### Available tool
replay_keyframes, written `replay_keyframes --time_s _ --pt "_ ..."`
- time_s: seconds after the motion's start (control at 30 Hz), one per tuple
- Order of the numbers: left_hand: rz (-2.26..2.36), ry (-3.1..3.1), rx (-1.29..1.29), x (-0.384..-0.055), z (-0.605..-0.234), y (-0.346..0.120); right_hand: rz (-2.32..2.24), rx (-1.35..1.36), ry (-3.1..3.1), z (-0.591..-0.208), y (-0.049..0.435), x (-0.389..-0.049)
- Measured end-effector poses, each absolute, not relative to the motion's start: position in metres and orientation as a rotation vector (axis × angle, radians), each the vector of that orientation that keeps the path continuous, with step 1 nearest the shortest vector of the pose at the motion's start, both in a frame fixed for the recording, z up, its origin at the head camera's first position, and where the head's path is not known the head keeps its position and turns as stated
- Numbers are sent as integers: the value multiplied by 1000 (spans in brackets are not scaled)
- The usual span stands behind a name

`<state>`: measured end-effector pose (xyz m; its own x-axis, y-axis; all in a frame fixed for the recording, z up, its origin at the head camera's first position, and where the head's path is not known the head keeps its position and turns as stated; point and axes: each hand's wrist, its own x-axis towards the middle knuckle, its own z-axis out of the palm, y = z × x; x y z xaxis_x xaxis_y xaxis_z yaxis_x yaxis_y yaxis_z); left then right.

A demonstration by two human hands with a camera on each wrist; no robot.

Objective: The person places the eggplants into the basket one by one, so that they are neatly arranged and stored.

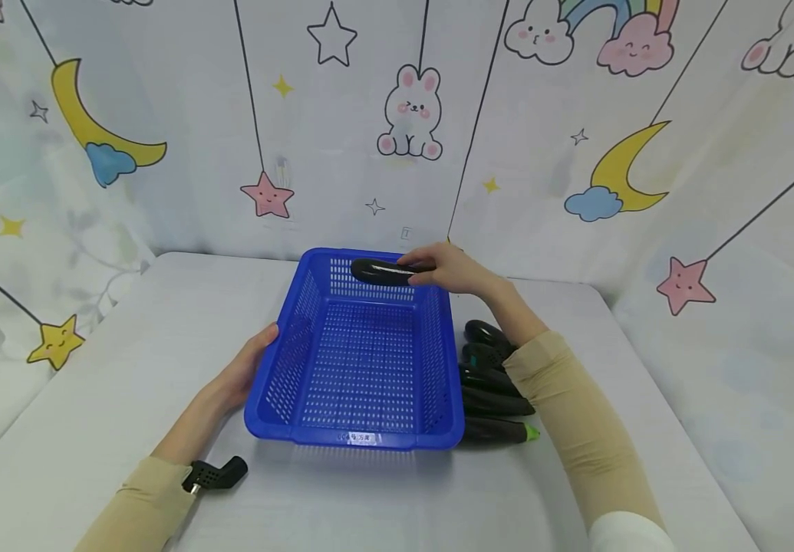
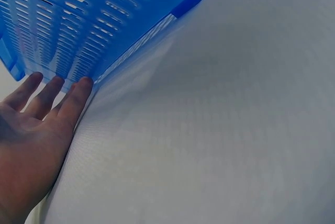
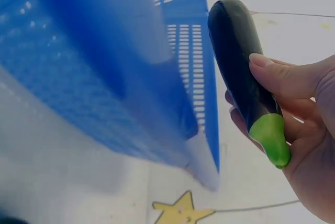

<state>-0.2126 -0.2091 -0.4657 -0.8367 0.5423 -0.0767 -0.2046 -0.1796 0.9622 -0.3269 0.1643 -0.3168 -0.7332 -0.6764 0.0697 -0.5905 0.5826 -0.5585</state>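
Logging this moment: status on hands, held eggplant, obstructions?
Right hand grips eggplant near far end of blue basket. Left hand touches basket's left side. Nothing else seen blocking its opening.

From the head we look forward and down over the blue basket [image 1: 369, 353]; from the left wrist we face its outside, close past the left hand [image 2: 36, 140]; from the right wrist, also close, we share the head view's eggplant [image 3: 235, 51]

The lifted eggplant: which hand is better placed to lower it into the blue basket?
Probably the right hand: it grips the eggplant near the far end of the blue basket. The left hand holds no eggplant; it touches the basket's left side, better suited to steadying.
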Motion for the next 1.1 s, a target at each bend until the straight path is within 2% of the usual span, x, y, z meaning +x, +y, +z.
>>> replay_keyframes --time_s 0.53,1.1 --pt "2057 1600 398 -209 -463 -209 -897 -1066 2609 -314 121 -327" --pt "2074 1578 389 -210 -463 -207 -967 -1075 2516 -342 94 -335"
